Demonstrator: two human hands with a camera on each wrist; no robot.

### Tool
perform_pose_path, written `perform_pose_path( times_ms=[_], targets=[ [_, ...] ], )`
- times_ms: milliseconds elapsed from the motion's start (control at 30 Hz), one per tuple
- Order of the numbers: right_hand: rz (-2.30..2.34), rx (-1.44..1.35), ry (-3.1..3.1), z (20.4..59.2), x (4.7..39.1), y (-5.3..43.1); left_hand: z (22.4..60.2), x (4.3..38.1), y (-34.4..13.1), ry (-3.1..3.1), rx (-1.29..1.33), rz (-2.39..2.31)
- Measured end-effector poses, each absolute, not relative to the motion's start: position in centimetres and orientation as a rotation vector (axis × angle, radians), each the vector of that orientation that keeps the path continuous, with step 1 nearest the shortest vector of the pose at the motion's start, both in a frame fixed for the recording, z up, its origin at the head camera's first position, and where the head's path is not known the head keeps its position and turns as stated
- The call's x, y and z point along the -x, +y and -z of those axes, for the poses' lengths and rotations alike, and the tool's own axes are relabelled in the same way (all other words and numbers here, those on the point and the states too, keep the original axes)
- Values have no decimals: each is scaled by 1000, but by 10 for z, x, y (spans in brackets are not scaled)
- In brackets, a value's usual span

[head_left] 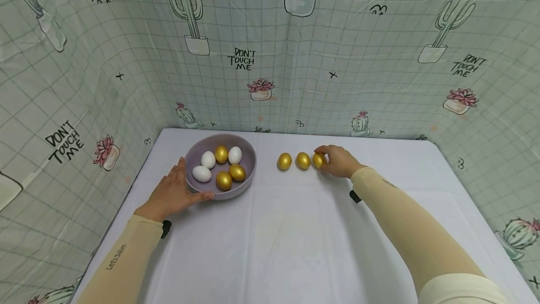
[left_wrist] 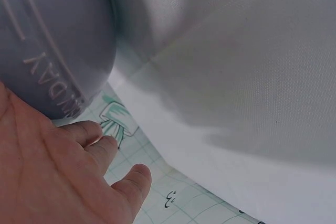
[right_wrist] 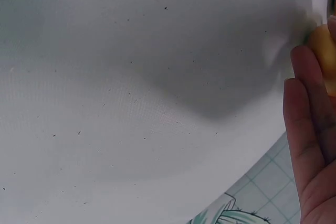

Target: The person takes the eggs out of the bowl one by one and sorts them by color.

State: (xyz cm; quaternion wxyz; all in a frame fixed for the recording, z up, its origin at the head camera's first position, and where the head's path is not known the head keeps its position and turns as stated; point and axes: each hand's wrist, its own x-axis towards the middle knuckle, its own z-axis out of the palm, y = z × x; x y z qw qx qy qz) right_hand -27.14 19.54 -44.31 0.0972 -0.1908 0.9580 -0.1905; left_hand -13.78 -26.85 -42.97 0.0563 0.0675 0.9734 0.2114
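Observation:
A mauve bowl (head_left: 249,177) stands at the left of the table, with white lettering on its side in the left wrist view. Inside lie three white eggs (head_left: 202,173) and three golden eggs (head_left: 224,180). My left hand (head_left: 170,193) rests against the bowl's left and front side, thumb spread along the front rim and the fingers (left_wrist: 134,182) fairly straight. To the right, my right hand (head_left: 337,161) pinches a golden egg (head_left: 318,160) between thumb and fingers. This egg (right_wrist: 323,51) is partly hidden by the fingers in the right wrist view.
Two more golden eggs, one nearer the bowl (head_left: 284,161) and one beside the right hand (head_left: 303,160), form a row with the held egg. A white cloth covers the table (head_left: 270,247). Behind and beside it hangs a checked curtain (head_left: 291,83) with cactus prints.

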Motion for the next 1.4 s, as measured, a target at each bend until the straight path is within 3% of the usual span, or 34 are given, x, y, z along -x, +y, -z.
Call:
perform_pose_path(
  times_ms=[1400],
  targets=[
    [469,530,2818,410,266,226,429,136,-268,2948,-210,-662]
  ],
)
